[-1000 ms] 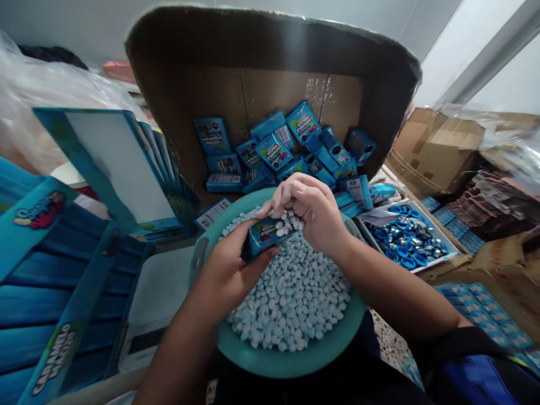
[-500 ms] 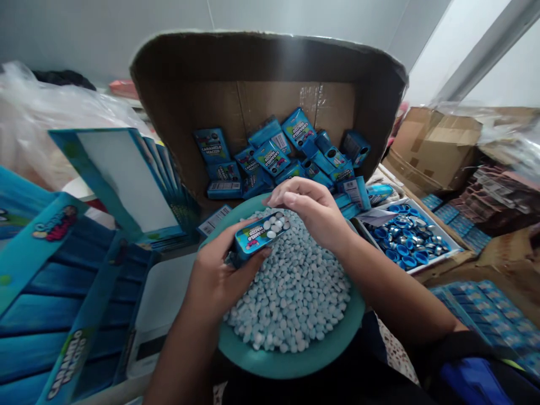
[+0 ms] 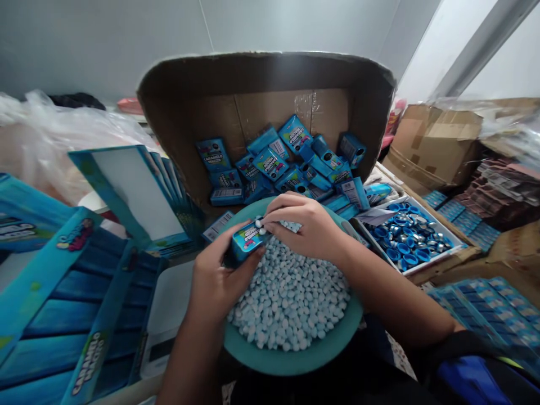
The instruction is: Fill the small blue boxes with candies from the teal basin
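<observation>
My left hand (image 3: 219, 273) is wrapped round a small blue candy tin (image 3: 248, 238) with "CARAMELO" lettering, tilted over the basin. At the tin's right end, my right hand (image 3: 301, 222) has its thumb and fingers drawn together against a few white candies (image 3: 259, 224). The fingers partly cover that end of the tin. Directly below both hands, a round green basin (image 3: 291, 364) holds a heap of pale blue and white oval candies (image 3: 291, 304).
Behind the basin, an open cardboard box (image 3: 202, 107) holds several blue packs (image 3: 270, 163). A white tray (image 3: 455, 244) of blue and silver caps stands right. Blue display boxes (image 3: 46, 315), a pale scale-like device (image 3: 169, 298) and folded blue cartons (image 3: 135, 185) are left.
My right hand has come down and left onto the tin's end, its fingers closing at the candies that lay there. The tin stays in my left hand. The view has shifted slightly.
</observation>
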`<action>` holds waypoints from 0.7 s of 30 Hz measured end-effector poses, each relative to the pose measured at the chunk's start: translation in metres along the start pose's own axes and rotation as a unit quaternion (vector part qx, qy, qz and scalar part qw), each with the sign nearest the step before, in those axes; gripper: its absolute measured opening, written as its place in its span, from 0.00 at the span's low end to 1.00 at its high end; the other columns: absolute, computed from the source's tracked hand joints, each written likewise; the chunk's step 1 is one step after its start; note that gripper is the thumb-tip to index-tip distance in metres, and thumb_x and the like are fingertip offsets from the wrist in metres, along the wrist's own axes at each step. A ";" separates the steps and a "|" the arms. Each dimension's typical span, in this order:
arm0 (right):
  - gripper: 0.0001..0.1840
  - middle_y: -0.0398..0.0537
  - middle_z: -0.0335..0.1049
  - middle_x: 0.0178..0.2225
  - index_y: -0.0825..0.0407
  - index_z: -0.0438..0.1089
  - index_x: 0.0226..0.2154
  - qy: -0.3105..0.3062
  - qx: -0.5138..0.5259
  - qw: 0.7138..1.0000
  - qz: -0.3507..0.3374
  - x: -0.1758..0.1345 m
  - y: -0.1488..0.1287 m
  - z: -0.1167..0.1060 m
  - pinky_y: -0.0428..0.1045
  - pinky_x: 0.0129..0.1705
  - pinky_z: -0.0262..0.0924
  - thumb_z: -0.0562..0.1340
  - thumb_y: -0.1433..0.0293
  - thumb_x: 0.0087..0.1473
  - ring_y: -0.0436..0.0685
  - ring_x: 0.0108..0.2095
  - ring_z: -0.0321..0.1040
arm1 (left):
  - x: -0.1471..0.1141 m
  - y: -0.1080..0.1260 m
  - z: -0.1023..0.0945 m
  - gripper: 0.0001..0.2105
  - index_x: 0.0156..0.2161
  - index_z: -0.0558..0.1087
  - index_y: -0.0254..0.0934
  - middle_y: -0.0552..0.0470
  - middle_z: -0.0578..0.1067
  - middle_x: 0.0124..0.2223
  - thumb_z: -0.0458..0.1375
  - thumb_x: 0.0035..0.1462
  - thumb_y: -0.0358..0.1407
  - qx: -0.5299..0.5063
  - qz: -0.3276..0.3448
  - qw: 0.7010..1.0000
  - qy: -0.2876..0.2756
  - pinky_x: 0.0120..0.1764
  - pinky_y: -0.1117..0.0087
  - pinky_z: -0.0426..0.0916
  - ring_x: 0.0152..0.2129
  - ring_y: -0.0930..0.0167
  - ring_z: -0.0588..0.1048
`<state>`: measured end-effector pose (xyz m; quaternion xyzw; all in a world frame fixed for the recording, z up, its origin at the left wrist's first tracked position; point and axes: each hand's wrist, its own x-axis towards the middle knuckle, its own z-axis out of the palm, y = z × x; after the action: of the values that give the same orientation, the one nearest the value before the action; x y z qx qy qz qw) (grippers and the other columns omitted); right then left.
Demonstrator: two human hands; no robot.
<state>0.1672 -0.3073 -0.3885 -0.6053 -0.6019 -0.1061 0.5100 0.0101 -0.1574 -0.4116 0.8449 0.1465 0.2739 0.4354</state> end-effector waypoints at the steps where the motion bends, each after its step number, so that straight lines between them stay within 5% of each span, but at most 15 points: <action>1: 0.11 0.50 0.79 0.37 0.50 0.79 0.34 -0.006 -0.004 1.000 0.001 0.000 0.000 0.000 0.53 0.45 0.71 0.62 0.73 0.65 0.55 0.38 0.74 | 0.000 0.001 0.000 0.25 0.57 0.79 0.44 0.48 0.82 0.54 0.70 0.55 0.47 0.001 0.003 1.000 -0.001 0.55 0.58 0.77 0.51 0.57 0.81; 8: 0.07 0.49 0.79 0.38 0.50 0.79 0.34 -0.011 0.076 0.995 0.057 -0.001 -0.002 -0.004 0.51 0.44 0.74 0.64 0.71 0.63 0.54 0.39 0.77 | -0.001 0.001 0.000 0.28 0.55 0.79 0.41 0.45 0.82 0.54 0.72 0.51 0.50 -0.033 -0.061 0.998 0.003 0.55 0.54 0.77 0.51 0.54 0.81; 16: 0.04 0.46 0.81 0.37 0.52 0.78 0.36 -0.027 0.147 0.979 0.139 0.001 -0.003 -0.005 0.49 0.43 0.73 0.66 0.74 0.60 0.53 0.37 0.78 | 0.001 -0.005 -0.001 0.28 0.58 0.77 0.40 0.44 0.81 0.55 0.70 0.55 0.50 -0.036 -0.050 0.997 -0.036 0.59 0.52 0.74 0.52 0.55 0.80; 21: 0.09 0.47 0.77 0.37 0.52 0.77 0.36 -0.035 0.136 0.987 0.080 -0.001 0.002 -0.005 0.50 0.44 0.72 0.61 0.78 0.60 0.53 0.39 0.75 | 0.001 -0.003 0.002 0.30 0.57 0.77 0.39 0.44 0.80 0.55 0.71 0.53 0.51 -0.047 -0.059 0.997 -0.029 0.57 0.54 0.75 0.52 0.55 0.79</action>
<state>0.1714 -0.3107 -0.3878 -0.5798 -0.5778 0.0397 0.5731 0.0120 -0.1562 -0.4147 0.8209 0.1705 0.2301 0.4941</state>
